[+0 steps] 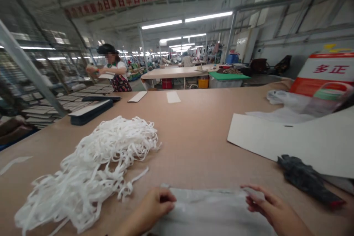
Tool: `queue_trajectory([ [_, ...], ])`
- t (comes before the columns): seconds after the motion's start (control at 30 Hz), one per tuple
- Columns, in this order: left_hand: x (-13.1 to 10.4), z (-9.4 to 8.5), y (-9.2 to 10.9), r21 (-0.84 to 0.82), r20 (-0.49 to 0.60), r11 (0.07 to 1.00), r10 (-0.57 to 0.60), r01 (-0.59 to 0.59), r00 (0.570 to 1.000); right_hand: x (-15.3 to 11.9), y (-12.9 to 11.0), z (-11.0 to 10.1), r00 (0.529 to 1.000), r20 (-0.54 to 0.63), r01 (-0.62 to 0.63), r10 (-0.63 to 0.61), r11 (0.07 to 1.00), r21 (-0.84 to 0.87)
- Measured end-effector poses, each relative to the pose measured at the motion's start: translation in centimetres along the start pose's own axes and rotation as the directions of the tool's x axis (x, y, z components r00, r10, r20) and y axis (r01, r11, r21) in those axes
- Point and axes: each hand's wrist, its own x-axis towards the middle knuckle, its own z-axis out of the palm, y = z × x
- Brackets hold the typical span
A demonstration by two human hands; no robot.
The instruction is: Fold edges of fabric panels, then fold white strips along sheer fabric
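A light grey, thin-looking sheet of material (210, 210) lies at the front edge of the brown table, cut off by the bottom of the view. My left hand (157, 204) pinches its upper left corner, thumb and fingers together. At its upper right corner is my right hand (265, 202), with thumb and index finger closed on the edge and the other fingers curled. A big tangled heap of white strips (110, 147) spreads over the table to the left of my left hand.
On the right lie a white board (293, 140), a dark grey bundle (306, 180) and clear plastic bags (293, 107) beside a red and white container (323, 73). Dark stacked pieces (91, 112) sit at the back left. A person (113, 68) stands beyond the table, holding a pale piece.
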Motion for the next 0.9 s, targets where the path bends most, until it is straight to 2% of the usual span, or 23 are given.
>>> queue_trajectory([
  [0.07, 0.6, -0.2, -0.8, -0.010, -0.014, 0.999, -0.032, 0.032, 0.999, -0.1, 0.3, 0.0, 0.999, -0.001, 0.035, -0.035, 0.987, -0.159],
  [0.17, 1.5, -0.4, -2.1, -0.014, -0.051, 0.997, -0.072, 0.071, 0.996, -0.1, 0.8, 0.2, 0.993, 0.031, 0.115, -0.112, 0.909, -0.401],
  [0.27, 2.0, -0.4, -3.2, 0.061, -0.086, 0.996, -0.053, 0.058, 0.995, 0.4, 2.0, 0.1, 0.985, 0.063, 0.173, -0.164, 0.841, -0.513],
  [0.5, 3.2, -0.3, -4.0, 0.187, -0.169, 0.981, -0.016, 0.048, 0.986, 1.9, 4.5, 0.0, 0.976, 0.026, 0.189, -0.216, 0.783, -0.592],
  [0.7, 4.0, 0.1, -4.6, 0.236, -0.209, 0.970, -0.015, 0.065, 0.978, 2.7, 5.2, 0.0, 0.947, 0.071, 0.290, -0.312, 0.739, -0.608],
  [0.9, 4.2, 0.2, -5.0, 0.280, -0.224, 0.956, -0.026, 0.090, 0.974, 2.7, 5.3, 0.1, 0.942, 0.098, 0.309, -0.321, 0.715, -0.627],
])
